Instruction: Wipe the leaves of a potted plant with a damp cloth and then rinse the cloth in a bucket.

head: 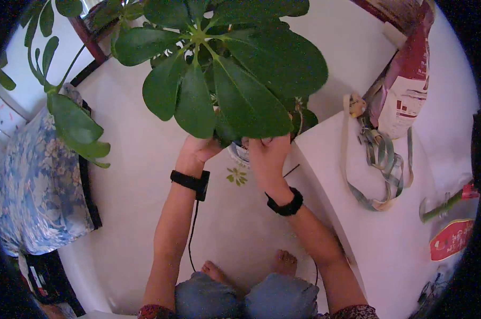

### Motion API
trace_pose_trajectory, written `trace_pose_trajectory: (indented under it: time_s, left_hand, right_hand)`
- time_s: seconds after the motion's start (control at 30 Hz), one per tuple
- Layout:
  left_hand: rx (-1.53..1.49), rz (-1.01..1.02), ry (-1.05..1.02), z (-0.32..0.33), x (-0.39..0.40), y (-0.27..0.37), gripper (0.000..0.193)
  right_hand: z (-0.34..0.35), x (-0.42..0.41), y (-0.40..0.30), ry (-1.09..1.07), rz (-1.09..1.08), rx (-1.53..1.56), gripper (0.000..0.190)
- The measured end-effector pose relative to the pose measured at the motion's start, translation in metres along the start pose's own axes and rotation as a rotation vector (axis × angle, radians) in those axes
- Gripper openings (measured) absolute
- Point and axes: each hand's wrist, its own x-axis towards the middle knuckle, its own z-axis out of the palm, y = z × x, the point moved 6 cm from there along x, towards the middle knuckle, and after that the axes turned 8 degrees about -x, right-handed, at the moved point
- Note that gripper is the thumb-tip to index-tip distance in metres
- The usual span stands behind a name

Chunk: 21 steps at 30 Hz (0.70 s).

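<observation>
A large potted umbrella plant (schefflera) [252, 87] spreads its broad green leaves over both of my hands. My left hand [202, 148] reaches under the leaves from the left, its fingertips hidden. On the other side, my right hand [269, 155] has its fingers curled beneath the leaf edge; what they touch is covered. Between the hands shows part of a white container [239, 154], mostly hidden by foliage. A small cluster of pale green leaves [236, 176] appears just below it. Each wrist wears a black band, the left one with a small box and a cable.
A white tabletop [328, 159] at right carries a red and white bag [408, 87], a tangled green and beige strap [384, 167], a clear bottle [439, 207] and a red-labelled package [451, 240]. Blue floral fabric [45, 187] and another leafy stem [75, 117] stand at left.
</observation>
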Motion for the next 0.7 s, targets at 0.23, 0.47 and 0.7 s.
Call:
trace_pose_trajectory:
  time_s: [0.23,0.47,0.7]
  left_hand:
    - [0.627,0.187,-0.070,-0.005,-0.006,0.007,0.039]
    - [-0.296,0.002,-0.139,-0.010,-0.005,-0.002,0.039]
    - [0.697,0.269,-0.098,0.009,-0.012,0.014,0.036]
  right_hand:
    - [0.016,0.009,-0.020,-0.123,-0.297,-0.501,0.044]
    - [0.002,-0.002,0.061,-0.063,-0.100,-0.377,0.051]
    - [0.009,-0.008,0.026,0.011,-0.044,-0.462,0.056]
